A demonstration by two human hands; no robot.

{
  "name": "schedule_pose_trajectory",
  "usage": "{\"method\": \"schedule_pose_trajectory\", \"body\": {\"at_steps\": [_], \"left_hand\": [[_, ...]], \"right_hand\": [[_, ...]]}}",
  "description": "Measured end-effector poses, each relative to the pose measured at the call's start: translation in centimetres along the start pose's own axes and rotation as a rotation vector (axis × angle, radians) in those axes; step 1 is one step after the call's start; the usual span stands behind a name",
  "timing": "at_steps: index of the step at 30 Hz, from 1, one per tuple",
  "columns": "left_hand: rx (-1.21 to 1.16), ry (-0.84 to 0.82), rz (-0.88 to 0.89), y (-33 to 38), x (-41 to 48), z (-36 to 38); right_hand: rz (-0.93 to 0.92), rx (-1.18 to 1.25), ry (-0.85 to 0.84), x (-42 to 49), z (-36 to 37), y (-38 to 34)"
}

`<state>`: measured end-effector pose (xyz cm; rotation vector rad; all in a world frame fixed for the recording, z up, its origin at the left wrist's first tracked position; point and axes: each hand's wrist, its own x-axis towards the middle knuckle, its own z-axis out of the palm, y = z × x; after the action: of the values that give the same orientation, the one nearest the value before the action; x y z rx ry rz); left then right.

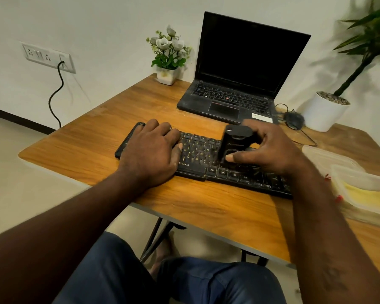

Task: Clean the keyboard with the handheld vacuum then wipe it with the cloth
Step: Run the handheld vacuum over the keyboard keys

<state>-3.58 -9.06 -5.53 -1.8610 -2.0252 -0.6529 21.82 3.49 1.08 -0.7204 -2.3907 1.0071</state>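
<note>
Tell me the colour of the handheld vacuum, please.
Black, seen in the head view: handheld vacuum.

Landmark: keyboard (206, 160), lying on the tabletop (92, 137) near its front edge; left hand (150, 151) flat on the keyboard's left end; right hand (270, 148) over its right half, wrapped around the handheld vacuum (234, 142), which stands on the keys; laptop (239, 84) behind the keyboard, open; flower pot (167, 74) behind and left of the laptop, at the tabletop's far edge; mouse (293, 119) behind the keyboard's right end, just beside the laptop; potted plant (325, 110) right of the mouse; container (364, 191) right of the keyboard, cloth (364, 196) in it; wall socket (48, 57) far left, behind.
</note>
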Motion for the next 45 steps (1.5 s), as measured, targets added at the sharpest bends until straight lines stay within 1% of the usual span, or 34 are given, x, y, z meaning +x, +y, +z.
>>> {"method": "schedule_pose_trajectory", "body": {"at_steps": [3, 5, 10, 13, 16, 20, 26, 28, 30, 32, 35, 37, 41, 45], "left_hand": [[-0.009, 0.008, 0.008, -0.1, 0.0, 0.0], [-0.011, 0.015, 0.011, -0.1, 0.0, 0.0], [-0.008, 0.008, 0.004, 0.0, 0.1, 0.0], [-0.005, 0.007, 0.004, 0.0, 0.1, 0.0], [0.0, 0.01, 0.006, 0.0, 0.1, 0.0], [-0.004, 0.012, 0.012, 0.0, 0.0, 0.0], [-0.007, 0.006, 0.008, 0.0, 0.1, -0.1], [-0.01, 0.006, 0.009, 0.0, 0.1, -0.1], [-0.012, 0.01, 0.006, 0.1, 0.1, -0.1], [-0.013, 0.009, 0.003, 0.1, 0.1, -0.1], [-0.013, 0.017, 0.007, 0.1, 0.0, -0.1], [-0.013, 0.018, 0.007, 0.1, 0.0, -0.1], [-0.014, 0.021, 0.008, 0.0, 0.0, -0.1], [-0.009, 0.015, 0.008, 0.0, 0.1, 0.0]], "right_hand": [[-0.086, -0.001, -0.041, 1.0, 3.3, -1.4], [-0.115, -0.001, -0.058, 1.3, 3.9, -1.6], [0.006, 0.038, -0.069, -0.3, 0.0, -0.2], [0.015, 0.041, -0.037, -0.7, -0.8, 0.0], [-0.057, 0.026, -0.06, 0.0, 1.4, -1.2], [-0.151, 0.025, -0.048, 0.9, 4.5, -2.1], [0.047, 0.058, -0.003, -0.6, -0.6, 0.5], [0.069, 0.076, 0.029, -0.9, -1.1, 1.0], [0.033, 0.061, 0.012, -0.5, -0.4, 0.6], [-0.04, 0.039, -0.022, 0.1, 1.4, -0.5], [-0.149, 0.01, -0.026, 0.9, 4.3, -1.7], [-0.174, 0.003, -0.032, 1.0, 4.7, -1.8], [-0.055, 0.008, -0.045, -0.2, 1.4, -0.7], [0.048, 0.012, -0.005, -1.5, -1.8, 0.7]]}}
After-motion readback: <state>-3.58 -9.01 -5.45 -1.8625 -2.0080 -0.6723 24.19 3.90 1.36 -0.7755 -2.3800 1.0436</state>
